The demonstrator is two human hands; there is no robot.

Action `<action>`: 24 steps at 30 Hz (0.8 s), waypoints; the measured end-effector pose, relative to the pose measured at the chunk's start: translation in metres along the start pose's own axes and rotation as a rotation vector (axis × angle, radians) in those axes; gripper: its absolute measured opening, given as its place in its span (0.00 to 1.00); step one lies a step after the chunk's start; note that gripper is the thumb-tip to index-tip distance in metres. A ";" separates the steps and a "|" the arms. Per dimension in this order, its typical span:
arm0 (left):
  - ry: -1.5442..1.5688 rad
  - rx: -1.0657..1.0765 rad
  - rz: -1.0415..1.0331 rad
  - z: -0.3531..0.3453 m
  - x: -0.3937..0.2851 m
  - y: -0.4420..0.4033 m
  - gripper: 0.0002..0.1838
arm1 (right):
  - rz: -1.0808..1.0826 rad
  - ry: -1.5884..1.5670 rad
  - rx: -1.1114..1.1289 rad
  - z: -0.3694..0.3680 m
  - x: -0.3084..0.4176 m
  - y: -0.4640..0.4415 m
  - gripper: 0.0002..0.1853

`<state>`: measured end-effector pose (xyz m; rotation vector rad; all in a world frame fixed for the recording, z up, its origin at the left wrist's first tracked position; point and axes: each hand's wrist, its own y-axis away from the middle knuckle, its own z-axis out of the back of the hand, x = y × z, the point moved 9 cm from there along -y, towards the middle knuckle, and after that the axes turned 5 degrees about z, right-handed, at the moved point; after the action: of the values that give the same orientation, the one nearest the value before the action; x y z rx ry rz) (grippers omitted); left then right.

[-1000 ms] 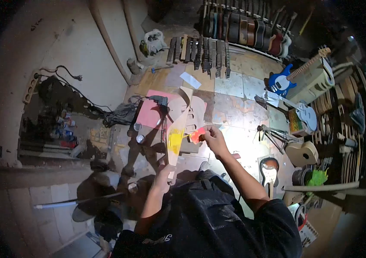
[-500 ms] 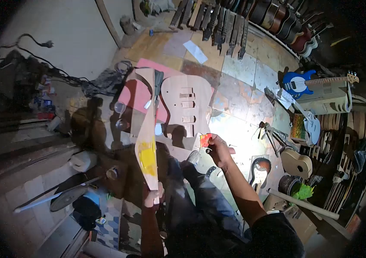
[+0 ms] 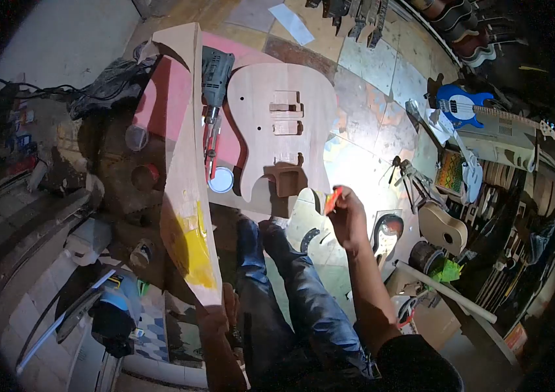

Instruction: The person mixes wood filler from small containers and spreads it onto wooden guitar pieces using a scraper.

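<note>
My left hand (image 3: 217, 313) is closed around the lower end of a pale wooden guitar body (image 3: 183, 176), which stands steeply tilted, almost edge-on to me. A wet-looking yellow patch (image 3: 192, 255) covers part of its lower face. In my right hand (image 3: 350, 222), a small flat red-and-yellow piece (image 3: 333, 200) is pinched between the fingers, apart from the wood. Another bare guitar body (image 3: 277, 85) with routed cavities lies flat ahead, between my hands. Beside it rest a grey power drill (image 3: 216, 75) and a round container with a pale blue-white top (image 3: 221, 179).
A pink sheet (image 3: 160, 98) lies under the tools. To the right are a blue bass guitar (image 3: 460, 104), an unfinished acoustic body (image 3: 444, 225) and a pale tube (image 3: 447, 292). Guitar necks (image 3: 362, 19) lie at the far edge. A dark cable (image 3: 36, 87) runs at the left.
The view has shifted nearer, so the guitar bodies look larger. The held body has moved left in view and its tilt has changed slightly. My right hand has moved right, still holding the red-and-yellow piece.
</note>
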<state>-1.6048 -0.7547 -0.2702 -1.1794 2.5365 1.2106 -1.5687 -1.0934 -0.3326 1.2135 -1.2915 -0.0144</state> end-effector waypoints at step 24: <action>-0.279 0.005 0.273 -0.011 0.089 -0.018 0.51 | 1.178 1.030 0.411 -0.126 0.086 0.094 0.11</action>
<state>-1.6520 -0.8230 -0.3087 -0.6221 2.5368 1.3148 -1.5022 -1.0210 -0.1825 0.4356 -0.8774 1.5675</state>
